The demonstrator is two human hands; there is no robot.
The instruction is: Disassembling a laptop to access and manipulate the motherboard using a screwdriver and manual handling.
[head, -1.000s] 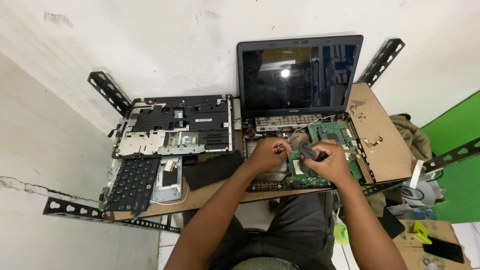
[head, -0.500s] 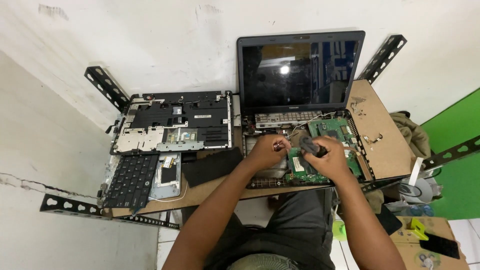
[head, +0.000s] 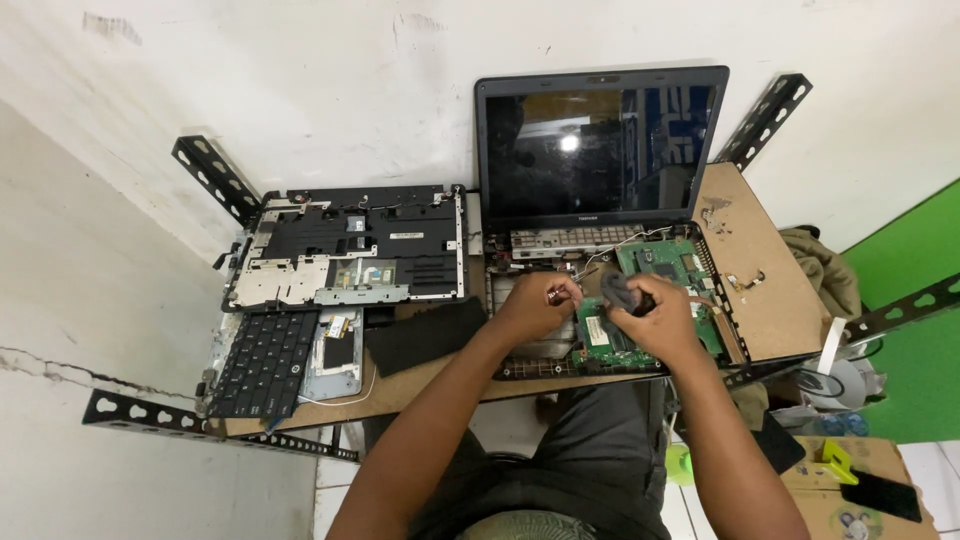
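An opened laptop [head: 600, 150] stands on a small wooden table [head: 770, 290], its dark screen upright and its base stripped to a green circuit board [head: 665, 265]. My left hand [head: 535, 305] hovers over the base's left half, fingers pinched on a small copper-coloured part [head: 557, 295]. My right hand [head: 660, 320] rests over the board, shut on a dark grey rounded piece [head: 617, 290]. Both hands are close together, nearly touching.
The removed black top cover [head: 350, 245] lies to the left, with a loose keyboard [head: 262, 362], a small silver panel [head: 335, 350] and a black sheet [head: 425, 335] in front of it. Black slotted metal brackets [head: 215, 180] stick out around the table. Green wall at right.
The hands stayed over the laptop base. The right hand shifted slightly, with the dark piece now showing above its fingers.
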